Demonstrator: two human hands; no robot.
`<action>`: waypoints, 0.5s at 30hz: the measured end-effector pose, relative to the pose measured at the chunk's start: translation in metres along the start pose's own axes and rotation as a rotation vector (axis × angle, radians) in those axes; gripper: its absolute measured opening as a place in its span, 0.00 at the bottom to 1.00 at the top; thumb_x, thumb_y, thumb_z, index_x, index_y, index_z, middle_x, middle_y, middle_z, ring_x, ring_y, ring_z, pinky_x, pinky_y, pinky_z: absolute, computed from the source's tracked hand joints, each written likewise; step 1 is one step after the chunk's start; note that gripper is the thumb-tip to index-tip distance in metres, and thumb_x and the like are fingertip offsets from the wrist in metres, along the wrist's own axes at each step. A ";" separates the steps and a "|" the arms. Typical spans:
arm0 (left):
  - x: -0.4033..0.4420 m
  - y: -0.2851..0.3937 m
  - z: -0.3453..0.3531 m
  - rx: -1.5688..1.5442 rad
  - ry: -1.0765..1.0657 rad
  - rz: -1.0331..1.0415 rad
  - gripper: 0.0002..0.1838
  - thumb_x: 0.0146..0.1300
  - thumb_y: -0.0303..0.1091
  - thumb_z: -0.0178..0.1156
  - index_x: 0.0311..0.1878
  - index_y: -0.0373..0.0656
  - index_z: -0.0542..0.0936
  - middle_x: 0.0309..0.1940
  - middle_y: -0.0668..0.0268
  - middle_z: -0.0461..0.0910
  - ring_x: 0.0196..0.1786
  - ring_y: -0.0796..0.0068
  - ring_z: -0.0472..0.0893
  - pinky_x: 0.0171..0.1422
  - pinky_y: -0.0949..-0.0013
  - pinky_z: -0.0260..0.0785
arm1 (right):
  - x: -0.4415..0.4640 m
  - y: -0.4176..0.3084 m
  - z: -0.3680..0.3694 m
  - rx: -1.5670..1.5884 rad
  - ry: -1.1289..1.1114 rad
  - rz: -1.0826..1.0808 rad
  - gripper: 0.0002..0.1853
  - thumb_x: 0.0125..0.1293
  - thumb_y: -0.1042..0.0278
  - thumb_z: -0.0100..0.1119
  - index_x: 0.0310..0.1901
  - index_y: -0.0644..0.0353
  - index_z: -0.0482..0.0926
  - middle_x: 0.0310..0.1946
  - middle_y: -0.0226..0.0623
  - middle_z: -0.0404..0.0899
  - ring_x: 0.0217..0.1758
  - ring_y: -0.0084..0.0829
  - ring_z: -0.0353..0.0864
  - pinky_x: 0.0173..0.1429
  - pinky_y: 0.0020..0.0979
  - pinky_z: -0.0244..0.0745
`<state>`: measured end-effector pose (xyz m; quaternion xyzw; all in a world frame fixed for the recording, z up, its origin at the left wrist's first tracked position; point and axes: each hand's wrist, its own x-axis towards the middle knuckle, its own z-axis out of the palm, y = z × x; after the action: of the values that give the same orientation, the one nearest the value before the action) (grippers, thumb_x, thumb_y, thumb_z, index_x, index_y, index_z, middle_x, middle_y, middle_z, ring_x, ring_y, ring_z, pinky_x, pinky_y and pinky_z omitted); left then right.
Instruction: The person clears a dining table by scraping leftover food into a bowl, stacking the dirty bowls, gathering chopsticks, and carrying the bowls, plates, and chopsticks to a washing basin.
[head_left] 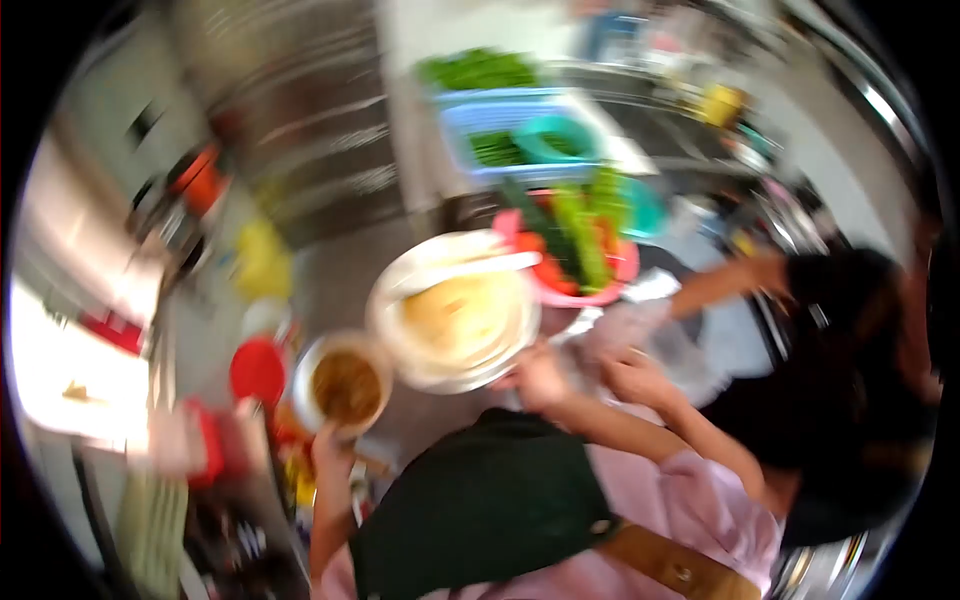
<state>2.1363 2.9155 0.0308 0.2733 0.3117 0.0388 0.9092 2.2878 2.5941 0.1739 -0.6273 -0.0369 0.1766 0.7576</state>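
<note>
The frame is smeared by motion. My left hand (333, 452) grips the near side of a round white bowl (301, 385) of chunky brown food (346, 387). My right hand (538, 378) is closed at the lower right rim of a large white bowl (385, 330), which holds pale yellow food (455, 312). Across that bowl's top lies a long white utensil (470, 270), its kind blurred. A pink basin (620, 285) of cucumber, green vegetables and red pieces stands just beyond, close to the large bowl. My right fingers are partly hidden by blur.
At right, a co-worker in black (830, 380) reaches in with both hands near clear plastic (690, 355). Behind the basin stands a blue basket (465, 125) with chopped greens and a teal bowl (550, 140). A red round lid-like item (258, 370) is on the left counter.
</note>
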 end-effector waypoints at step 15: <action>0.213 0.103 -0.034 -0.313 0.485 0.293 0.16 0.47 0.27 0.50 0.43 0.38 0.69 0.32 0.59 0.73 0.33 0.61 0.75 0.36 0.62 0.69 | 0.308 0.003 0.120 0.051 -0.151 0.192 0.08 0.59 0.71 0.44 0.38 0.63 0.70 0.25 0.38 0.77 0.19 0.28 0.76 0.21 0.23 0.72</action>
<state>2.2972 3.0703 -0.0544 0.1552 0.4669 0.2808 0.8240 2.5418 2.8038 0.1456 -0.5935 -0.0290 0.2959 0.7479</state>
